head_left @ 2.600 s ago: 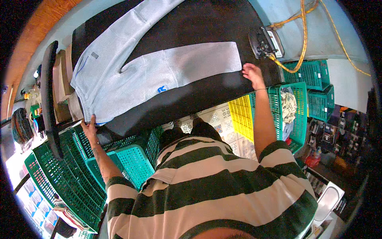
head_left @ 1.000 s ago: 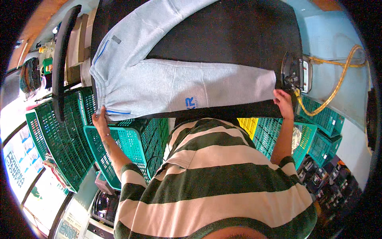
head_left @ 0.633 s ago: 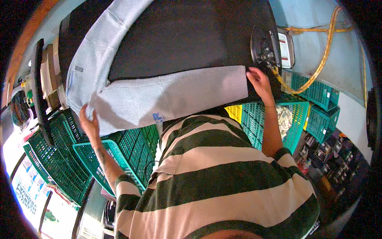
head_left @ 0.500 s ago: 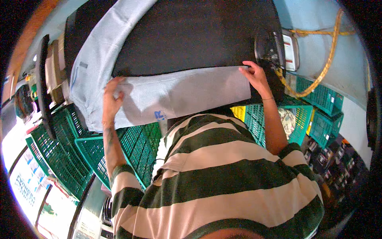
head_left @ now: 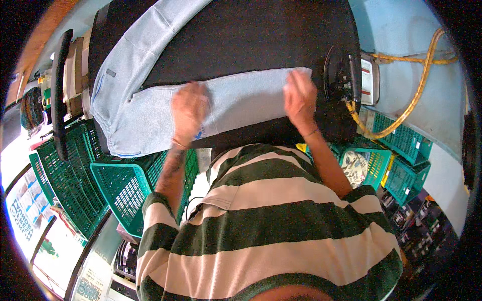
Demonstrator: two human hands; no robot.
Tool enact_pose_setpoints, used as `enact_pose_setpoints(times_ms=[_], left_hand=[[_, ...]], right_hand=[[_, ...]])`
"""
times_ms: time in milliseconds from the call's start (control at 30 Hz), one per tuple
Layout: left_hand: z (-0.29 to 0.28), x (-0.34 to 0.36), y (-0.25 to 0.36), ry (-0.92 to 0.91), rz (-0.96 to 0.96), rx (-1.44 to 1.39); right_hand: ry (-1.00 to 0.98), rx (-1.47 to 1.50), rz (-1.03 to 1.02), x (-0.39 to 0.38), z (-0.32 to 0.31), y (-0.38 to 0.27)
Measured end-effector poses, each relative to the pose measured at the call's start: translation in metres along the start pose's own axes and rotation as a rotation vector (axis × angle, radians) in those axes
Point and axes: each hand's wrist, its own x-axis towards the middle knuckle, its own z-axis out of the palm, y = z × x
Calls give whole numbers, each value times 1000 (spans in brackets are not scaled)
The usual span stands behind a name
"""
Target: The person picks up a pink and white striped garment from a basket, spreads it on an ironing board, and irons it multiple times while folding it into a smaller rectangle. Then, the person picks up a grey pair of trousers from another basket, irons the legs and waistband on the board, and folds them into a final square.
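A pair of light grey sweatpants [head_left: 241, 93] lies on a black padded table [head_left: 251, 35]. One leg curves away toward the far side and the other stretches to the right, with the gathered waistband at the left. Over the middle of the right-pointing leg is my left hand [head_left: 190, 111], partly covering a small blue print near the leg's lower edge. My right hand [head_left: 300, 100] is at that leg's far right end. The fingers of both hands are smeared by motion, so whether they pinch the cloth does not show.
Left of me are green plastic crates [head_left: 120, 188], with more crates [head_left: 401, 135] at the right. A black device [head_left: 344, 75] stands at the table's right edge. A yellow hose [head_left: 419, 85] loops along the blue wall. A dark upright bar [head_left: 61, 95] stands at the left.
My left hand has moved right, from the crotch area to mid-leg. The right hand has shifted slightly left at the leg's end. The sweatpants' right-pointing leg now lies a little farther from me.
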Motion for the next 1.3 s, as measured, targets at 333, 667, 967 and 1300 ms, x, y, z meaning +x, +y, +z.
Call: enact_pose_setpoints(times_ms=[333,667,967,1300], left_hand=[[34,19,94,-92,-129,32],[96,54,190,23,126,-251],[-90,-153,-85,429,-723,165],[-107,-193,-224,12,-397,489]], right_hand=[[119,-226,30,4,-66,71],[-233,423,929,71,-75,162],[-453,453,642,88,-81,-46],[-745,225,-158,69,56,-368]])
